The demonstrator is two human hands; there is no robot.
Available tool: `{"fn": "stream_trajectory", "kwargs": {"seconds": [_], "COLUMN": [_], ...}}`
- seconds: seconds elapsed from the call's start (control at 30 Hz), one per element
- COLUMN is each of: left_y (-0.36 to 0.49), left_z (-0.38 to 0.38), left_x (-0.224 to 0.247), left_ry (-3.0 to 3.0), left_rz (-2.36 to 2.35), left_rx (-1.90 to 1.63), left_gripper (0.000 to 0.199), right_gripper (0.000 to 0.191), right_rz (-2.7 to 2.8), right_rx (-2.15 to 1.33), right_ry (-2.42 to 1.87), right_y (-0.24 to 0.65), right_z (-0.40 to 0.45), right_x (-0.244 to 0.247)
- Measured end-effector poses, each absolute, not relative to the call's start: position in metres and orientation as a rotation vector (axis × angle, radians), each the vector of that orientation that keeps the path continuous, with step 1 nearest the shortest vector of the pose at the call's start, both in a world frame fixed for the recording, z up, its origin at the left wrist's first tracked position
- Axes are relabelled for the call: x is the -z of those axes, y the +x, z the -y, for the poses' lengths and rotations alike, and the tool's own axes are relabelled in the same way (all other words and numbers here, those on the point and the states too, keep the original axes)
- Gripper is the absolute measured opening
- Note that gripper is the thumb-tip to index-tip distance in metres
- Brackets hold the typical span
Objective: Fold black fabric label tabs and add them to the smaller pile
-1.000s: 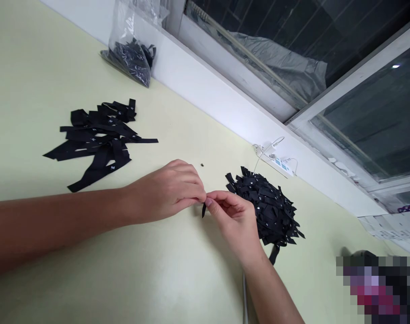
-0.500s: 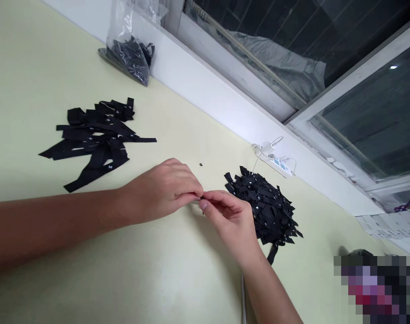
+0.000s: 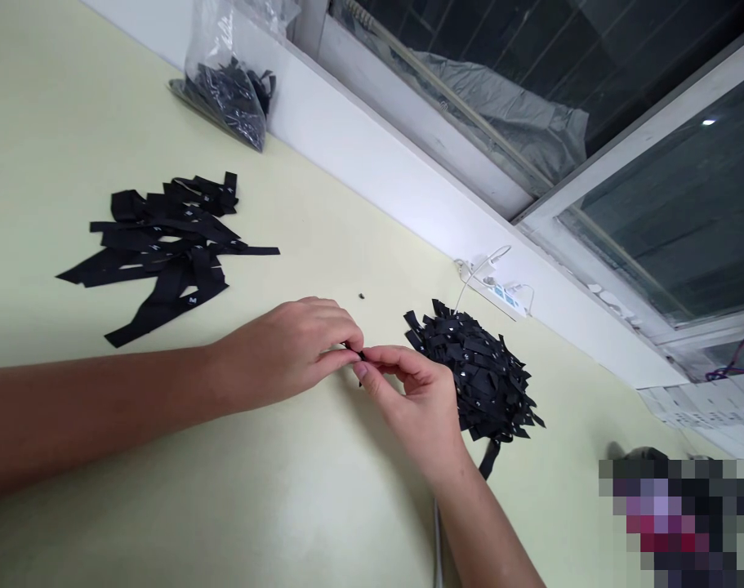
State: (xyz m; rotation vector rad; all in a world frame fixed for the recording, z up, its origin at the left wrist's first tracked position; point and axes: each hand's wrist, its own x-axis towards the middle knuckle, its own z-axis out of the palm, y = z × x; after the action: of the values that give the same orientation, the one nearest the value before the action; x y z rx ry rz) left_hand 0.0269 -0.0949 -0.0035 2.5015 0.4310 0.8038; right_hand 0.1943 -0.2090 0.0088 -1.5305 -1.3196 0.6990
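My left hand [image 3: 310, 339] and my right hand [image 3: 412, 392] meet fingertip to fingertip above the table. Both are closed in a pinch on a small black fabric strip [image 3: 360, 354], mostly hidden by the fingers. Just beyond my right hand lies a dense heap of short black fabric labels [image 3: 482, 371] with small white marks. Farther left, past my left hand, a looser pile of longer black strips [image 3: 163, 245] is spread out, some printed with a white letter. A tiny dark bit [image 3: 361, 296] rests beyond the fingertips.
A clear plastic bag [image 3: 230, 98] with black strips in it stands against the white ledge. A power strip [image 3: 500, 296] with white cables sits by the window. A pale cable [image 3: 438, 539] runs beside my right forearm. A blurred patch [image 3: 678, 523] covers the lower right.
The view has shifted slightly, so everything sits a little farther left. My hands keep their pinch, and a bit more black shows between the left fingers.
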Motion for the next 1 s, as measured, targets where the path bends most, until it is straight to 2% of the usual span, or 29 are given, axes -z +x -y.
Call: {"fn": "stream_trajectory", "kwargs": {"seconds": [0.23, 0.5, 0.7, 1.0], "left_y": [0.027, 0.027, 0.027, 0.027], "left_z": [0.09, 0.09, 0.09, 0.092], "left_x": [0.017, 0.013, 0.012, 0.002], "left_ry": [2.533, 2.472, 2.484, 2.413], "left_rz": [-0.322, -0.282, -0.21, -0.364], "left_rx": [-0.879, -0.801, -0.788, -0.769], "left_gripper": [0.02, 0.012, 0.017, 0.016], "right_gripper": [0.01, 0.01, 0.01, 0.013], "right_rz": [1.347, 1.366, 1.356, 1.351], "right_rx": [-0.653, -0.698, -0.765, -0.751], "right_ry": [-1.571, -1.597, -1.561, -1.515], "right_y": [0.194, 0.193, 0.195, 0.198], "right_z": [0.21, 0.21, 0.21, 0.208], "right_x": [-0.009, -0.011, -0.011, -0.009]}}
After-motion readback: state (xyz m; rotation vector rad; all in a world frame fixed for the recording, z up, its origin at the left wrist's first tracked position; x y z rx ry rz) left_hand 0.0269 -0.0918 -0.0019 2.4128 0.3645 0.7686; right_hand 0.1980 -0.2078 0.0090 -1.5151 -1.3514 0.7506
